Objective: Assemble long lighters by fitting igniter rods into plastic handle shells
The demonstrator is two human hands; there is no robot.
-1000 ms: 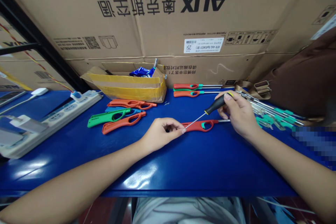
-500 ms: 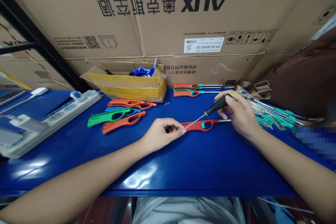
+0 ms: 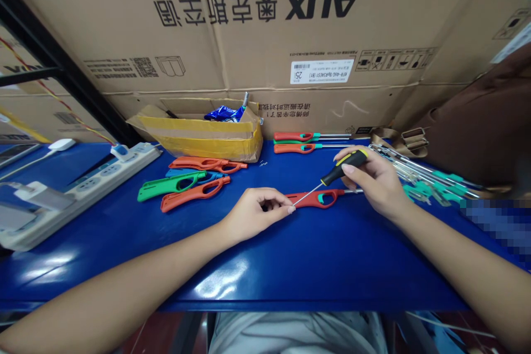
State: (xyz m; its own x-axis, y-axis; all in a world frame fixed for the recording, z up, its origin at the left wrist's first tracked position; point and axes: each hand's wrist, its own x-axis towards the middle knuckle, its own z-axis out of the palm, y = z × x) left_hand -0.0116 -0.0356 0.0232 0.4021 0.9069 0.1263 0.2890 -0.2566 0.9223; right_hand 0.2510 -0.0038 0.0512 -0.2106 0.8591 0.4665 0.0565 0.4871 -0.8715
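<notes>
A red long-necked gas lighter (image 3: 314,204) lies on the blue table, its metal tube pointing right. My left hand (image 3: 263,210) is closed around the handle end of it, thumb and index finger pinched together there. My right hand (image 3: 375,180) grips a black and yellow screwdriver (image 3: 343,167), the thumb pressed along its handle. The thin shaft slants down to the left, and its tip meets the lighter beside my left fingertips. Whatever lies right under the tip is too small to make out.
Orange, green and blue lighter shells (image 3: 194,182) lie to the left, near a taped cardboard box (image 3: 199,138). Finished-looking lighters (image 3: 295,148) rest behind. Metal tubes with teal parts (image 3: 431,177) are piled right. A power strip (image 3: 91,188) runs along the left.
My right hand has shifted slightly left and turned its hold on the screwdriver, whose handle has moved a little left. My left hand and the lighter have stayed in place.
</notes>
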